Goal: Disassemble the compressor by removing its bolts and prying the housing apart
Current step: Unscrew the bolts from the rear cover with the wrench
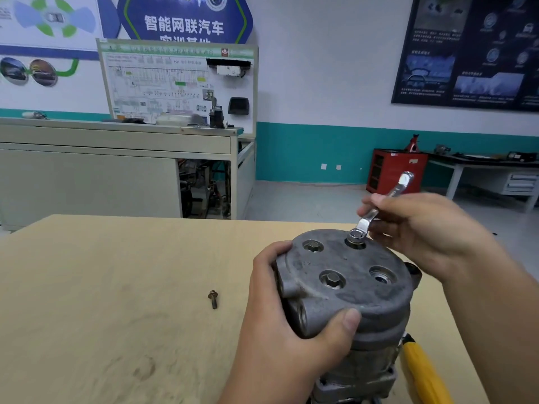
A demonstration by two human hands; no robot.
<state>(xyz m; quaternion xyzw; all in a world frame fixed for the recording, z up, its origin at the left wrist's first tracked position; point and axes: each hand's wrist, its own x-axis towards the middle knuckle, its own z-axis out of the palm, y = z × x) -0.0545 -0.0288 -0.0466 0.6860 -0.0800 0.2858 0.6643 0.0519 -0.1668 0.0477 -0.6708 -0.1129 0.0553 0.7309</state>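
A grey metal compressor (350, 287) stands upright on the wooden table (116, 287). My left hand (280, 322) grips its top housing from the left, thumb on the front rim. My right hand (428, 231) holds a silver wrench (379, 205) whose ring end sits on the far bolt (355, 236). Two more bolts remain in the cover, one at the back left (312, 246) and one at the front (332, 279). The right hole (380, 276) has no bolt in it. A loose bolt (213, 298) lies on the table to the left.
A yellow-handled tool (420, 371) lies on the table just right of the compressor's base. Beyond the table stand a grey training bench (116, 158) with a diagram board, a red cabinet (393, 170) and a workbench at the far right.
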